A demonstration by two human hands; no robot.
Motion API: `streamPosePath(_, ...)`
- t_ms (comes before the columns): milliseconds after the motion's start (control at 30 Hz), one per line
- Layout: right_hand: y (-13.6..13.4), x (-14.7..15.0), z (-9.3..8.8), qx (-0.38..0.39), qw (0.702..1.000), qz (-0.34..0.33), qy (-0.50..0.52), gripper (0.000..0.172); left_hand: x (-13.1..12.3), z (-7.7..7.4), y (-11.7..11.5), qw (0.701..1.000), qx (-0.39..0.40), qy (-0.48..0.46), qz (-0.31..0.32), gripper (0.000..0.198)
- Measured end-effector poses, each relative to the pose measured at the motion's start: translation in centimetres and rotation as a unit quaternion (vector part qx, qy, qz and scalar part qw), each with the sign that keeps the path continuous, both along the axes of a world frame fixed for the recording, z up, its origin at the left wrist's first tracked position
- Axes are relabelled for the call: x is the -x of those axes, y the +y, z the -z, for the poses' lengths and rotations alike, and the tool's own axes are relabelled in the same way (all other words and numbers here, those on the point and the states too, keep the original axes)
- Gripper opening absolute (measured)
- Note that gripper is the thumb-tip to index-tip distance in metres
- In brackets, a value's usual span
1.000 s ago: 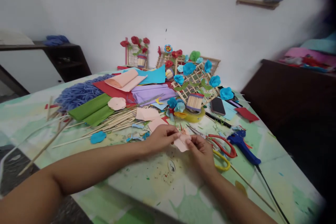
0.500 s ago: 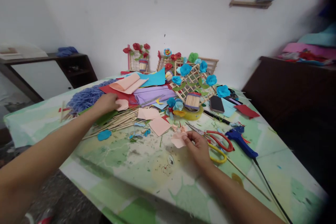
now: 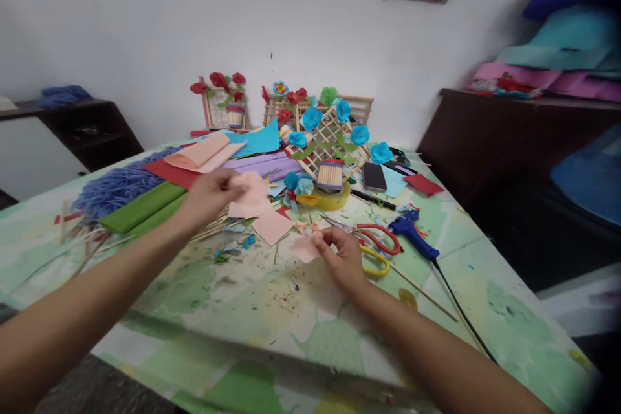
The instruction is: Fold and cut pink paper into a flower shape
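- My left hand (image 3: pixel 209 194) pinches a pink paper circle (image 3: pixel 252 189), raised at eleven o'clock of my right.
- My right hand (image 3: pixel 341 257) grips a pink paper piece (image 3: pixel 305 249) low over the desk (image 3: pixel 272 310), scissors (image 3: pixel 376 249) at three o'clock.

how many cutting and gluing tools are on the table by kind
scissors: 2, red and yellow
glue gun: 1
tape roll: 1
total: 4
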State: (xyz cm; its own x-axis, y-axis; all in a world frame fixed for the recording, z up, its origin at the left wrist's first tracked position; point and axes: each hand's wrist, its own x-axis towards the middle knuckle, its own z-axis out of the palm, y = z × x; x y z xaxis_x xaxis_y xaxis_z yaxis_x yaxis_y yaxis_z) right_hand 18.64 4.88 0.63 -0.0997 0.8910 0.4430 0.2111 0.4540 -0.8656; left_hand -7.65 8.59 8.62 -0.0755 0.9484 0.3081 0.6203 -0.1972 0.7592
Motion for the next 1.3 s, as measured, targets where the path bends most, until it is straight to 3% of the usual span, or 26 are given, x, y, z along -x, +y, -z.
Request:
streamPosePath(67,-0.3,0.0,-0.2,-0.015,1.0,0.0,0.002,0.019,-4.4,1.5,-0.5,0.995,0.039,-0.042,0.08,0.024)
streamPosePath(133,-0.4,0.0,-0.2,-0.05,0.999,0.012,-0.01,0.019,-8.2,3.1,-1.0,0.969,0.117,-0.158,0.148,0.022)
streamPosePath(267,-0.2,-0.2,-0.2,-0.109,0.989,0.079,-0.056,0.016,-11.9,5.8,-1.4,0.901,0.229,-0.327,0.171,0.026)
streamPosePath(367,0.2,-0.4,0.0,-0.08,0.986,0.117,-0.084,0.011,-12.2,7.1,-1.5,0.867,0.256,-0.39,0.176,0.027)
streamPosePath(467,0.6,-0.4,0.3,-0.038,0.99,0.102,-0.087,0.011,-11.9,7.8,-1.7,0.853,0.267,-0.404,0.196,0.026)
streamPosePath(600,1.0,-0.4,0.8,0.008,0.991,0.072,-0.109,0.016,-11.5,7.8,-1.9,0.835,0.279,-0.425,0.208,0.025)
streamPosePath(800,1.1,-0.3,0.8,0.025,0.988,0.081,-0.13,0.019,-11.0,7.2,-1.9,0.821,0.293,-0.445,0.205,0.02)
streamPosePath(1000,1.1,-0.4,0.8,0.05,0.988,0.076,-0.122,0.019,-10.8,7.7,-1.9,0.83,0.284,-0.417,0.239,0.03)
streamPosePath(1100,1.0,-0.5,1.1,0.048,0.992,0.074,-0.091,0.008,-10.8,8.0,-1.8,0.835,0.281,-0.403,0.247,0.028)
streamPosePath(1233,1.0,-0.5,1.2,0.064,0.995,0.066,-0.043,0.037,-10.6,8.1,-1.8,0.839,0.274,-0.401,0.243,0.025)
streamPosePath(1300,1.1,-0.5,1.1,0.065,0.995,0.059,-0.047,0.022,-10.6,7.9,-1.9,0.849,0.27,-0.387,0.236,0.023)
